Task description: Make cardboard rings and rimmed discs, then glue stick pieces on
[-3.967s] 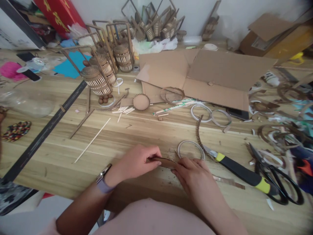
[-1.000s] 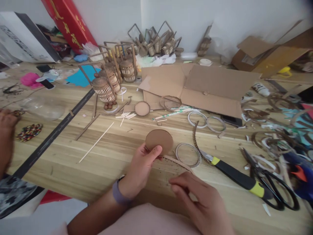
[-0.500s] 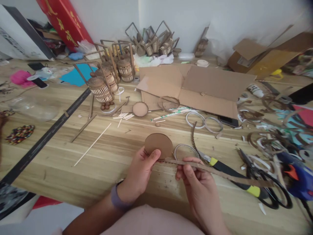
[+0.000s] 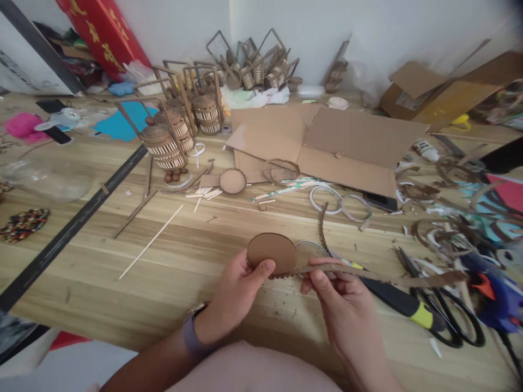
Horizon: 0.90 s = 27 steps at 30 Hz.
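Note:
A round brown cardboard disc [image 4: 273, 251] is pinched in my left hand [image 4: 239, 291], thumb on its upper face and fingers hidden beneath. Along the disc's near edge runs a corrugated cardboard strip [image 4: 384, 276], its free length stretching out to the right. My right hand [image 4: 339, 299] grips that strip between thumb and fingers, just right of the disc. Under the strip lies a black and yellow utility knife [image 4: 392, 302]. Black-handled scissors [image 4: 443, 310] rest beside it, partly covered by the strip's end. A pale ring [image 4: 309, 249] lies behind the disc, partly hidden.
Flattened cardboard [image 4: 347, 136] spreads across the back. Lidded slatted baskets with tall handles [image 4: 163, 146] stand at the back left. A shallow cardboard dish [image 4: 232, 181] sits mid-table. To the right are a blue glue gun [image 4: 500, 294] and scattered strip scraps. A thin stick [image 4: 151, 242] lies left.
The disc has shifted slightly right and toward me, and more of the strip's toothed edge now follows its rim. My right hand has moved a little right with the strip.

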Each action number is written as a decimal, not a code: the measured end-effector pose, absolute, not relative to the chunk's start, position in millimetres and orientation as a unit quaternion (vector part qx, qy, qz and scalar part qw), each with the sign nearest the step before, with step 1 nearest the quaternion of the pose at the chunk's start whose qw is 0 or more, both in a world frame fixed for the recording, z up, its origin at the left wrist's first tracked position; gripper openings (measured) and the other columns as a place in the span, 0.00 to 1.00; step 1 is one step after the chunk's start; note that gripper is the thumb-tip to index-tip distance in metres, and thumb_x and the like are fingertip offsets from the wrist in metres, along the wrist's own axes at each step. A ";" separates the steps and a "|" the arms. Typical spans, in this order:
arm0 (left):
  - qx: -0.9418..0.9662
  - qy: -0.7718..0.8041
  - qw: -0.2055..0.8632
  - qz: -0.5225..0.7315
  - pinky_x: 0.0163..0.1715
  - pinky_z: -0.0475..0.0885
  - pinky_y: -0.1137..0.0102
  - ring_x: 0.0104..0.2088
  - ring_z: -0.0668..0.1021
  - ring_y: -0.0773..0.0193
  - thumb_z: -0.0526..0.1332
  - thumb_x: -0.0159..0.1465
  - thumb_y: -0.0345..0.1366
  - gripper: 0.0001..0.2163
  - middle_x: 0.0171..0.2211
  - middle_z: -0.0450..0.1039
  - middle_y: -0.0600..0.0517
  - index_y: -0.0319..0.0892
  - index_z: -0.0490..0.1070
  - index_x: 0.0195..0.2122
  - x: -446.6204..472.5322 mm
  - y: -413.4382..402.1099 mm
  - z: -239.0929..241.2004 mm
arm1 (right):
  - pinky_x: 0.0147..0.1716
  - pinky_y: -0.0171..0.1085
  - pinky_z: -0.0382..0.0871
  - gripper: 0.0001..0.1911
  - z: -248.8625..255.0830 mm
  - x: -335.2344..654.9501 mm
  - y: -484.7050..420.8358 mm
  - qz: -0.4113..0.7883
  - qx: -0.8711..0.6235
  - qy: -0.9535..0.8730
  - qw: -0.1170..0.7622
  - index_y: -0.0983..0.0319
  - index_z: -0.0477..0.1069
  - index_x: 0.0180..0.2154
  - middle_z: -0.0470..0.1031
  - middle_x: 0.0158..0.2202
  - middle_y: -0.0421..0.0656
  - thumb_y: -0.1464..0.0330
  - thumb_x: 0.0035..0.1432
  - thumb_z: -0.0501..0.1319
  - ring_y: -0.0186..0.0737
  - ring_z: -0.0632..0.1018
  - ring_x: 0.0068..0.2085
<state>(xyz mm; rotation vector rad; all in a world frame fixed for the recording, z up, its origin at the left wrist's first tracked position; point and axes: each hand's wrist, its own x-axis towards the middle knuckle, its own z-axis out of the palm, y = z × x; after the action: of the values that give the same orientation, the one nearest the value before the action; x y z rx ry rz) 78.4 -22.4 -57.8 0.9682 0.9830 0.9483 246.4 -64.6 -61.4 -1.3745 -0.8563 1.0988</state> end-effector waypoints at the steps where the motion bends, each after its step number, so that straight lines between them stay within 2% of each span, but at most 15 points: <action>1: 0.437 0.435 0.670 0.415 0.39 0.70 0.69 0.37 0.77 0.59 0.65 0.61 0.46 0.14 0.32 0.78 0.51 0.41 0.76 0.42 77.9 -22.7 -57.9 | 0.30 0.34 0.69 0.14 -61.4 247.6 -64.8 0.465 -0.584 -0.369 0.553 0.60 0.74 0.37 0.74 0.21 0.38 0.58 0.55 0.67 0.36 0.74 0.27; 7: 0.452 0.416 0.678 0.405 0.43 0.70 0.68 0.42 0.78 0.56 0.64 0.62 0.46 0.16 0.41 0.79 0.47 0.40 0.75 0.44 76.9 -23.6 -55.8 | 0.30 0.35 0.69 0.15 -57.9 251.9 -63.6 0.459 -0.599 -0.393 0.526 0.61 0.74 0.37 0.74 0.21 0.39 0.57 0.55 0.66 0.38 0.75 0.26; 24: 0.528 0.392 0.664 0.356 0.46 0.70 0.65 0.46 0.78 0.53 0.62 0.64 0.45 0.16 0.45 0.79 0.46 0.40 0.74 0.48 74.9 -22.7 -53.1 | 0.24 0.34 0.70 0.18 -46.5 258.0 -59.2 0.438 -0.616 -0.441 0.485 0.62 0.75 0.33 0.73 0.20 0.40 0.53 0.50 0.68 0.37 0.74 0.23; 27: 0.536 0.367 0.677 0.346 0.46 0.70 0.66 0.47 0.78 0.54 0.61 0.65 0.45 0.16 0.46 0.78 0.46 0.41 0.74 0.49 75.1 -21.4 -52.5 | 0.22 0.34 0.70 0.20 -42.6 261.4 -58.4 0.431 -0.625 -0.464 0.456 0.62 0.75 0.28 0.75 0.23 0.43 0.51 0.49 0.67 0.37 0.74 0.23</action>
<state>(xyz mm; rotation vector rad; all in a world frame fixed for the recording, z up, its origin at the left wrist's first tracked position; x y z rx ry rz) 75.1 -21.4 -52.5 1.2050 0.8259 0.7787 261.4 -58.4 -42.6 -1.5411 -1.1442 1.0638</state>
